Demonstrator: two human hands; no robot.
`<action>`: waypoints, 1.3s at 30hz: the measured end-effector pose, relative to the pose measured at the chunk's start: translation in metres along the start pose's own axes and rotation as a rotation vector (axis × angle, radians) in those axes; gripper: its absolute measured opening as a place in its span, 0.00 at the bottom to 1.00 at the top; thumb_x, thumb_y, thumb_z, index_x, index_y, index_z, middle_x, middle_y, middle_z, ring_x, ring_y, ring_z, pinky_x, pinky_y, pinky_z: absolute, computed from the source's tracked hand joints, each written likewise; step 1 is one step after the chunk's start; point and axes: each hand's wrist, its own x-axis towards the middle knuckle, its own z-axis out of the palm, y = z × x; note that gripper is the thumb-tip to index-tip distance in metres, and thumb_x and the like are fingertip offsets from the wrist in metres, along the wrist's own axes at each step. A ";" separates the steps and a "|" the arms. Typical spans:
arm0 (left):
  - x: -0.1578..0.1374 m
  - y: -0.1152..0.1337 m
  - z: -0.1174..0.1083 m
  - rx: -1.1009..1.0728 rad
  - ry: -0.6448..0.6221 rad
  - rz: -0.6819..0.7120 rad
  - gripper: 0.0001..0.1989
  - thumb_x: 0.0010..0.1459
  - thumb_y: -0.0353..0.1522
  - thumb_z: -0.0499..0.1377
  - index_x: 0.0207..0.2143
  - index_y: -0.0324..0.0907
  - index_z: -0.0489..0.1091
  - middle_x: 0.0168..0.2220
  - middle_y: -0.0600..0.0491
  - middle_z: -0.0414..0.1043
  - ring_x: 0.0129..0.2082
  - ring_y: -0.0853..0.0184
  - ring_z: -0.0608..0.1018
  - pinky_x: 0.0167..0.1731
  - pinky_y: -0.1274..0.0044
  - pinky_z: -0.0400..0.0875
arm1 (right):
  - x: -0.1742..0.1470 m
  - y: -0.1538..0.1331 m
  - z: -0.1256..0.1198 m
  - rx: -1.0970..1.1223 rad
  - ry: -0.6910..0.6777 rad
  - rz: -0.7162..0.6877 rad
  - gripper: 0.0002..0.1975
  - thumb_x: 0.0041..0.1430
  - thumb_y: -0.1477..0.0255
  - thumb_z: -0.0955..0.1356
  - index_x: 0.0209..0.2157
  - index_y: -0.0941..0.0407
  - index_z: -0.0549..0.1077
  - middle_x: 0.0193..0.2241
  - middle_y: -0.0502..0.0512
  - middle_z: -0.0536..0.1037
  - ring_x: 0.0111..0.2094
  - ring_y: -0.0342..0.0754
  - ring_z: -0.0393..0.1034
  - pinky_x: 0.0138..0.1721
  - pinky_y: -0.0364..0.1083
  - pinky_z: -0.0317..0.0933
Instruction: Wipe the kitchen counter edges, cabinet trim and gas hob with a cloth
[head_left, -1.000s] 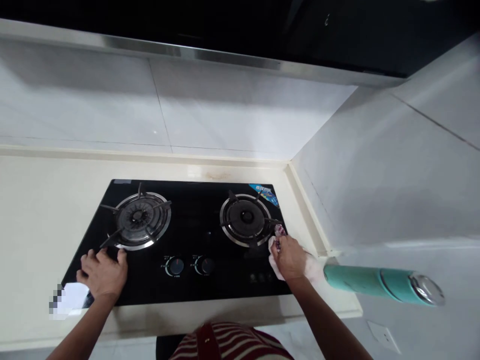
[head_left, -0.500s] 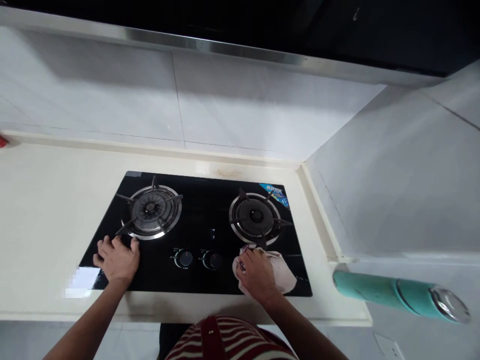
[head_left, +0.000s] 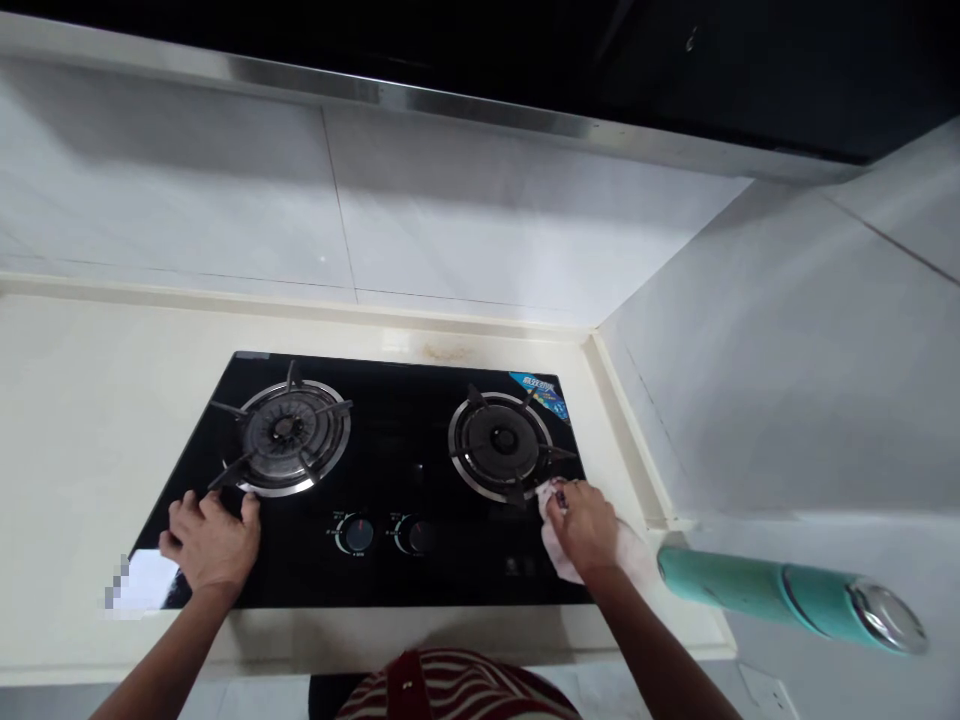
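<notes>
A pale pinkish cloth (head_left: 556, 545) is bunched under my right hand (head_left: 587, 525), which presses it on the right front part of the black glass gas stove (head_left: 420, 400). Part of the cloth spreads past the stove's right edge onto the counter. My left hand (head_left: 211, 540) rests on the left front of the glass with its fingers spread, nothing in it. Just beyond the left hand is the left burner (head_left: 289, 430) with its dark pan supports. The right burner (head_left: 502, 440) lies a little left of and behind the right hand. Two knobs (head_left: 358, 533) sit between the hands.
A turquoise flask (head_left: 750, 588) stands at the right end of the cream counter (head_left: 90, 420). The tiled wall (head_left: 465, 220) rises behind and on the right. Overhead hangs a dark range hood (head_left: 450, 50) with a metal edge. A blue sticker (head_left: 541, 393) marks the stove's back right corner.
My right hand has slid the cloth rightward, from in front of the right burner to the stove's right edge. My left hand stays on the glass. The view has shifted slightly.
</notes>
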 end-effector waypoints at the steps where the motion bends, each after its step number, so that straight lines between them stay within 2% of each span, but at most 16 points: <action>1: 0.000 -0.001 0.001 -0.004 0.005 0.005 0.35 0.62 0.47 0.45 0.58 0.28 0.65 0.65 0.26 0.57 0.70 0.44 0.54 0.64 0.49 0.50 | 0.013 0.005 0.002 -0.008 0.001 0.059 0.14 0.68 0.66 0.62 0.42 0.57 0.77 0.39 0.59 0.75 0.40 0.53 0.64 0.40 0.49 0.51; 4: 0.000 -0.002 0.003 -0.011 0.022 0.008 0.34 0.62 0.47 0.46 0.58 0.28 0.65 0.65 0.26 0.57 0.70 0.43 0.54 0.64 0.48 0.50 | 0.042 0.016 0.006 -0.016 -0.008 0.151 0.14 0.67 0.66 0.63 0.43 0.58 0.77 0.41 0.60 0.75 0.42 0.54 0.64 0.39 0.49 0.51; 10: -0.001 -0.001 0.003 -0.014 0.029 0.008 0.34 0.62 0.47 0.46 0.57 0.29 0.66 0.65 0.26 0.58 0.70 0.43 0.55 0.64 0.48 0.51 | 0.072 0.032 0.014 0.042 -0.005 0.151 0.17 0.67 0.67 0.63 0.52 0.56 0.77 0.46 0.61 0.74 0.45 0.54 0.64 0.42 0.49 0.53; 16: -0.001 0.001 -0.001 -0.010 0.016 0.002 0.34 0.61 0.46 0.46 0.57 0.27 0.66 0.65 0.25 0.57 0.70 0.42 0.55 0.64 0.47 0.51 | 0.113 0.037 0.012 0.101 -0.013 0.149 0.18 0.67 0.69 0.62 0.53 0.52 0.78 0.47 0.60 0.73 0.43 0.52 0.64 0.41 0.48 0.54; 19: -0.001 0.001 -0.001 -0.017 0.020 0.002 0.34 0.62 0.46 0.46 0.57 0.27 0.66 0.65 0.24 0.57 0.69 0.41 0.55 0.64 0.47 0.51 | 0.118 0.036 0.009 0.089 -0.009 0.146 0.19 0.66 0.69 0.63 0.55 0.51 0.77 0.48 0.61 0.72 0.43 0.53 0.63 0.41 0.49 0.54; 22: -0.001 0.001 0.000 -0.032 0.026 0.012 0.34 0.62 0.46 0.46 0.57 0.26 0.66 0.64 0.24 0.57 0.69 0.41 0.55 0.63 0.46 0.51 | 0.096 0.035 0.007 0.070 -0.024 0.106 0.18 0.67 0.67 0.63 0.53 0.53 0.77 0.46 0.62 0.73 0.42 0.53 0.62 0.40 0.48 0.54; 26: -0.002 0.001 0.000 -0.038 0.036 0.025 0.34 0.62 0.46 0.46 0.58 0.26 0.65 0.65 0.24 0.57 0.70 0.41 0.54 0.64 0.46 0.50 | 0.034 0.028 0.004 -0.021 0.026 -0.023 0.17 0.69 0.66 0.62 0.51 0.55 0.78 0.41 0.60 0.73 0.39 0.51 0.63 0.40 0.48 0.53; 29: -0.003 0.002 -0.001 -0.030 0.019 0.009 0.34 0.63 0.46 0.46 0.58 0.26 0.65 0.65 0.25 0.57 0.70 0.41 0.54 0.65 0.47 0.49 | -0.014 0.007 -0.001 -0.051 0.054 -0.141 0.15 0.69 0.67 0.62 0.46 0.56 0.79 0.37 0.59 0.74 0.38 0.52 0.63 0.42 0.50 0.53; 32: -0.004 0.004 -0.003 -0.019 -0.014 -0.009 0.32 0.63 0.45 0.47 0.58 0.27 0.65 0.66 0.26 0.56 0.70 0.42 0.53 0.65 0.48 0.49 | -0.046 -0.028 -0.010 -0.004 0.048 -0.259 0.12 0.68 0.69 0.64 0.43 0.55 0.78 0.37 0.58 0.75 0.40 0.53 0.64 0.43 0.51 0.53; 35: -0.004 0.006 -0.005 -0.005 -0.030 -0.023 0.31 0.63 0.43 0.48 0.59 0.28 0.64 0.67 0.26 0.55 0.70 0.43 0.53 0.66 0.48 0.47 | -0.059 -0.071 -0.020 0.085 0.016 -0.364 0.09 0.66 0.70 0.65 0.41 0.53 0.78 0.36 0.56 0.76 0.40 0.53 0.64 0.43 0.51 0.53; 39: -0.005 0.005 -0.005 0.017 -0.040 -0.032 0.31 0.63 0.43 0.50 0.59 0.27 0.64 0.67 0.27 0.55 0.70 0.43 0.53 0.66 0.49 0.48 | -0.044 -0.122 -0.034 0.177 -0.069 -0.430 0.09 0.67 0.72 0.64 0.40 0.53 0.77 0.37 0.56 0.76 0.40 0.53 0.65 0.43 0.51 0.54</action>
